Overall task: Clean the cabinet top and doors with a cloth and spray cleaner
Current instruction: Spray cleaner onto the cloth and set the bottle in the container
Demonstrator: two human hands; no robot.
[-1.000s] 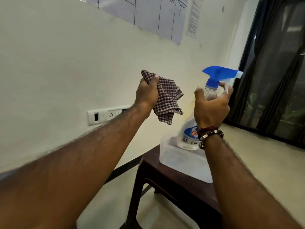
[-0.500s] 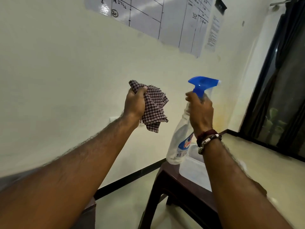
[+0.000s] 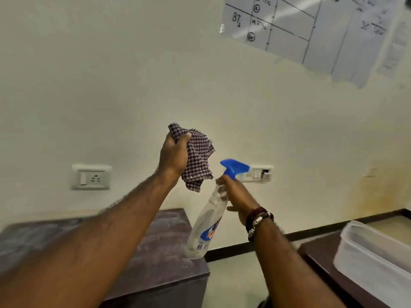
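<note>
My left hand [image 3: 174,155] is raised in front of the wall and grips a bunched checkered cloth [image 3: 198,156], which hangs to its right. My right hand [image 3: 236,197] holds the neck of a clear spray bottle [image 3: 206,221] with a blue trigger head; the bottle is tilted, its base over the right edge of the cabinet. The dark brown cabinet top [image 3: 164,236] lies low at left, dusty and smeared, largely hidden by my left forearm. The cabinet doors are out of sight.
A translucent plastic tub [image 3: 375,252] stands on a dark stool [image 3: 320,254] at the lower right. Two switch plates [image 3: 91,177] [image 3: 259,173] are on the cream wall. Handwritten sheets [image 3: 311,34] hang at the upper right. A strip of floor separates cabinet and stool.
The view has swung left, bringing the cabinet into sight and pushing the stool and tub to the right. The spray bottle has moved with my right hand from over the tub to the cabinet's edge.
</note>
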